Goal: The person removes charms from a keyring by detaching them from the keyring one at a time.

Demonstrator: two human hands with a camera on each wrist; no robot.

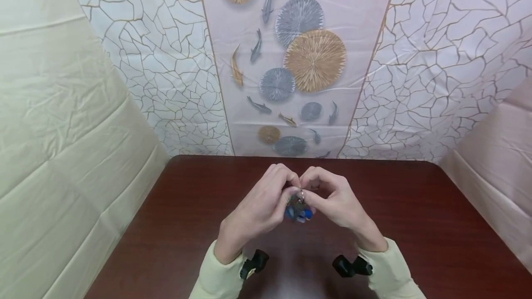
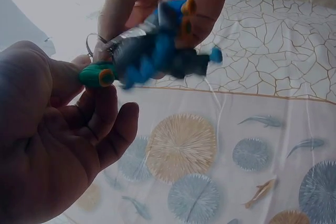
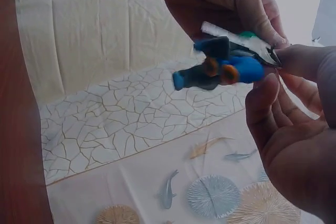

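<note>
Both hands meet over the table, fingertips close together on a keyring (image 1: 300, 209). Its bundle of blue, black and green pieces with orange ends dangles below the fingers. My left hand (image 1: 263, 202) pinches it between thumb and curled fingers, near a green piece (image 2: 95, 75) in the left wrist view. My right hand (image 1: 338, 200) pinches at the thin metal ring (image 2: 90, 44). In the right wrist view a flat pale strip (image 3: 223, 31) sticks out beside a blue piece (image 3: 247, 70). The hanging parts are blurred, and fingers hide some of the ring.
A dark red-brown table (image 1: 187, 206) lies under the hands. Behind it hangs a patterned cloth (image 1: 249, 105) with fish and round shapes, and plain cream cloth (image 1: 83, 151) closes off the sides. Black wrist cameras (image 1: 254, 262) sit at both cuffs.
</note>
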